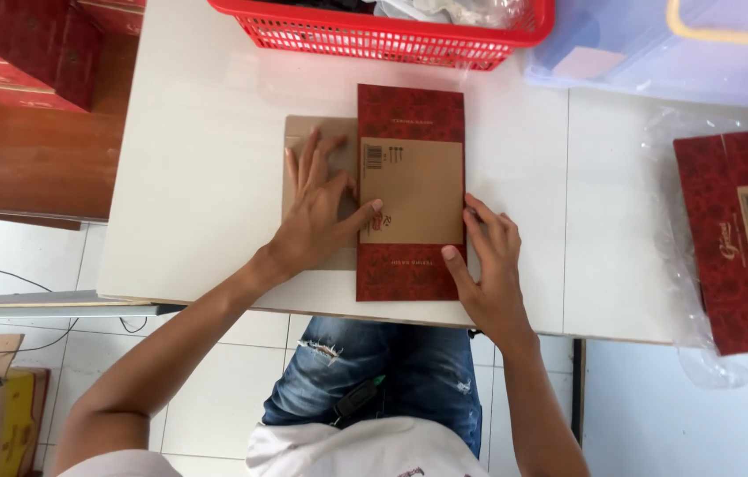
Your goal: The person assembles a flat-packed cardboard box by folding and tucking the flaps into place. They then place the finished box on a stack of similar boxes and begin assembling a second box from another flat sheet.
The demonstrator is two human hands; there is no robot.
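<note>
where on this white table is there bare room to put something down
Bare white table lies left of the left hand, up to the table edge. Another free strip runs between the flat red box and the plastic-wrapped red boxes. The far edge is crowded by the red basket.

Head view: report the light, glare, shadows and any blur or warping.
Head view: bright, even daylight; the white table is nearly washed out, with red glow spilling below the red basket. Soft, short shadows lie under the left hand and right hand on the flat red and brown carton. Focus is sharp mid-frame; the table edges bow slightly from the wide lens.
</note>
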